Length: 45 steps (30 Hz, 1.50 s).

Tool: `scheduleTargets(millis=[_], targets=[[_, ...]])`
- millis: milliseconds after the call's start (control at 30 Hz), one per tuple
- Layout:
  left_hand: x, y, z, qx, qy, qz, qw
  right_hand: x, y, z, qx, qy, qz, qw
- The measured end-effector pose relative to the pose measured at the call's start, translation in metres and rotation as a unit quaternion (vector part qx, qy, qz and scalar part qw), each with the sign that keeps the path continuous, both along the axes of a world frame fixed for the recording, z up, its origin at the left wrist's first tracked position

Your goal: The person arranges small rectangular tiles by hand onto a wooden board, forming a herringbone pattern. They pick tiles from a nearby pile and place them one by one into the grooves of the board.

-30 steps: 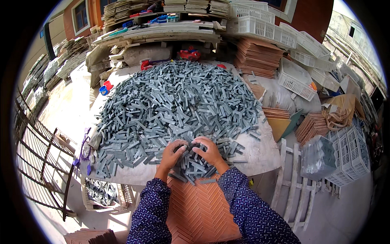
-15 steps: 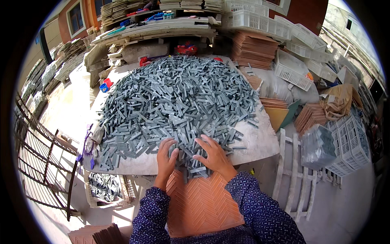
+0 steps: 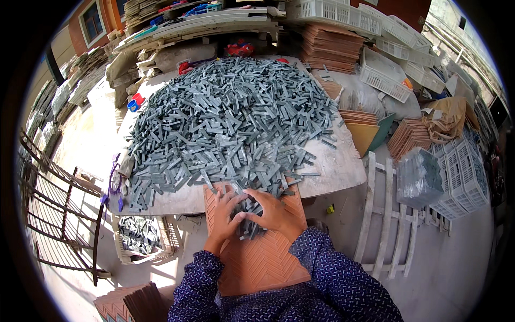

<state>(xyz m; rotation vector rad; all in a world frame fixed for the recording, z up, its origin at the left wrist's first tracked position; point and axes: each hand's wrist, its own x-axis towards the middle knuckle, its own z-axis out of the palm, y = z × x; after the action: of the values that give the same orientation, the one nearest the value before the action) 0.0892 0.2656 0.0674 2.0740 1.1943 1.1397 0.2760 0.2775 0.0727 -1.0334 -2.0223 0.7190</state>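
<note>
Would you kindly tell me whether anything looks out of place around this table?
A small yellow object seems to lie alone on the floor, right of the herringbone-patterned board. It looks odd because its bright colour stands apart from the grey strips; it is too small to identify.

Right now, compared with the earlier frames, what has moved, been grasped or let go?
The left hand and right hand, apart half a second ago, have closed in around grey strips and drawn back toward the person; more of the orange herringbone board shows at its far end. Any firm grip is unclear. The main heap looks much the same.
</note>
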Motion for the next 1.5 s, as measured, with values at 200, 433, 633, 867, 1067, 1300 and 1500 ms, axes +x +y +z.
scheduleTargets(millis=[200,433,633,867,1067,1300,1500], targets=[[0.002,-0.079,-0.001,-0.076,-0.003,-0.027,0.997,0.007,-0.077,-0.002,0.061,0.004,0.011,0.998],[0.012,-0.079,-0.011,0.002,0.172,0.001,0.985,0.03,-0.073,-0.012,0.05,-0.066,0.048,0.995],[0.026,0.042,-0.025,-0.03,0.28,0.115,0.953,0.027,0.043,-0.025,0.129,-0.153,0.024,0.979],[0.021,0.053,-0.016,-0.08,0.329,0.075,0.938,0.026,0.072,0.0,-0.008,-0.147,-0.059,0.987],[0.009,-0.05,-0.015,-0.113,0.203,-0.035,0.972,0.012,-0.074,-0.013,0.01,-0.197,0.004,0.98],[0.012,-0.12,-0.01,-0.078,0.271,-0.08,0.956,0.043,-0.142,-0.015,-0.003,-0.162,0.088,0.983],[0.033,-0.067,-0.02,-0.051,0.323,-0.003,0.945,0.054,-0.089,-0.028,0.001,-0.133,0.049,0.99]])
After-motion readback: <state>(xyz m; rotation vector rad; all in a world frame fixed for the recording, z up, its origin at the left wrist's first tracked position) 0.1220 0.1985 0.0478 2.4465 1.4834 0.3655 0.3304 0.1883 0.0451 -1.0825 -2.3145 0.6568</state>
